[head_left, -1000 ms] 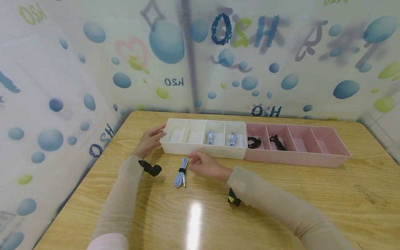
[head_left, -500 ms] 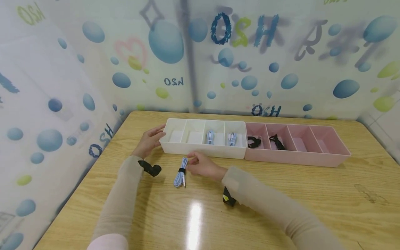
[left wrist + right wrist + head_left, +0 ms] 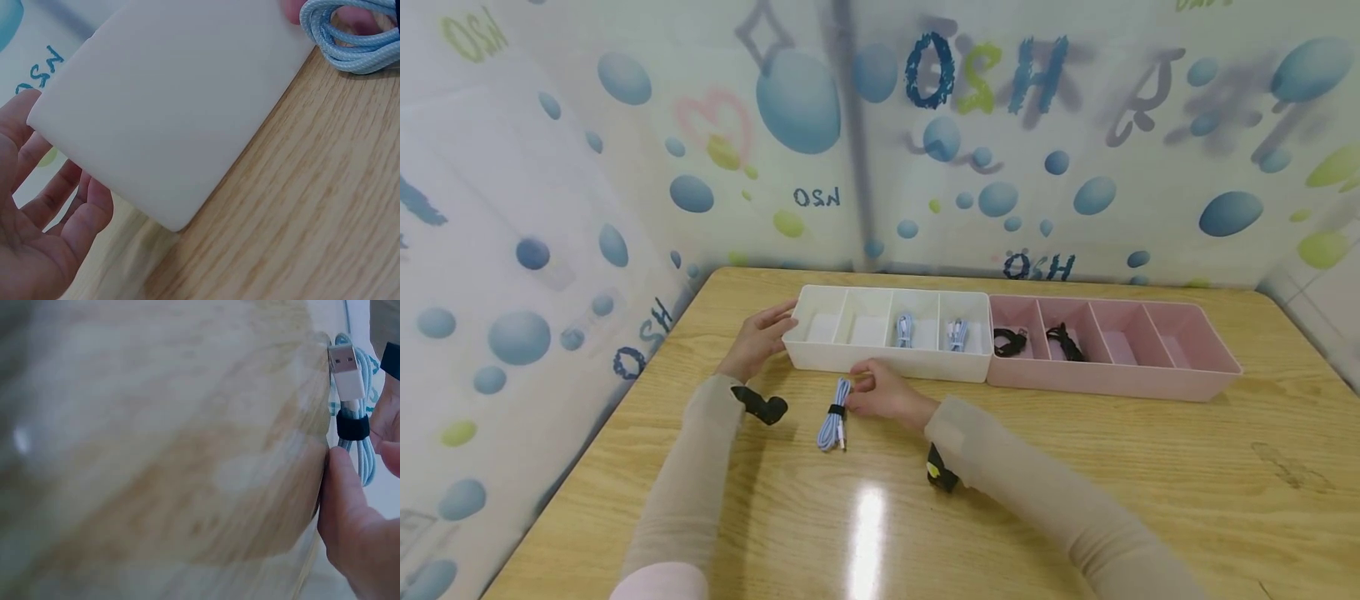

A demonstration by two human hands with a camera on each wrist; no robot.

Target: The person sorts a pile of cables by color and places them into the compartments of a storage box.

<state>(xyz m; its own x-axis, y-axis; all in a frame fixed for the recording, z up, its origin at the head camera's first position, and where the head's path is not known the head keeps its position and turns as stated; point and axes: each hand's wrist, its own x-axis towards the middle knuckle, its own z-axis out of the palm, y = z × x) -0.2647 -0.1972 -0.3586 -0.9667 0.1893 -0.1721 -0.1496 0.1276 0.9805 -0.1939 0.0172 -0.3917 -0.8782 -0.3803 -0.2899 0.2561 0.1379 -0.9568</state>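
Note:
A light-blue USB cable, coiled and bound by a black strap, lies on the table before the white divided box. My right hand is at the cable's right side. In the right wrist view its thumb touches the cable near the strap, with a finger apart from it; I see no firm grip. My left hand rests against the left end of the white box, its fingers loosely bent along that end wall.
Two blue cables lie in the right two compartments of the white box. Against it stands a pink divided box with black cables in its left two compartments. A patterned curtain hangs behind the wooden table.
My right hand has moved slightly left, up to the coiled cable. The left hand, the boxes and the cable stay where they were.

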